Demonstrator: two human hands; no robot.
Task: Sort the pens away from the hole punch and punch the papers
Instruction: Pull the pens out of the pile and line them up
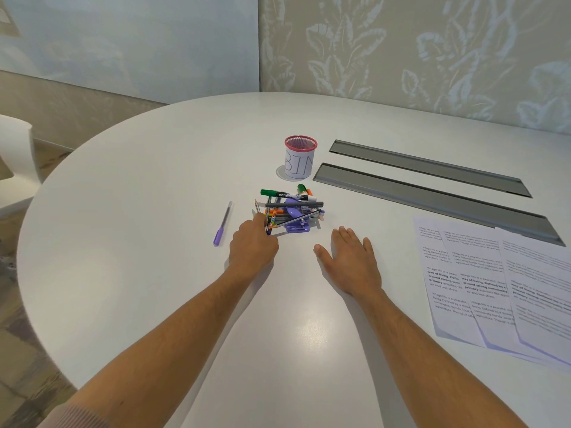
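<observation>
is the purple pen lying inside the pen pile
No, the purple pen lies alone on the table, apart and to the left of the pen pile.

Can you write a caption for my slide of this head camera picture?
Left hand reaches the pens piled on a purple hole punch; right hand rests flat.

The mesh cup (300, 158) wears a white paper wrap hand-lettered "BIN" in thin capitals. The green-capped marker (287, 195) lying across the top of the pile shows the brand "camlin" in white letters on its black barrel; the letters after that are cut off by glare. The printed sheets (482, 282) on the tabletop (154, 186) repeat one paragraph in several type sizes, beginning "Village life is a peaceful"; legible pieces include "way of living. Defined by", "around strong comm", "primary activities like", "air and less stress" and "agriculture. Though it".
</observation>
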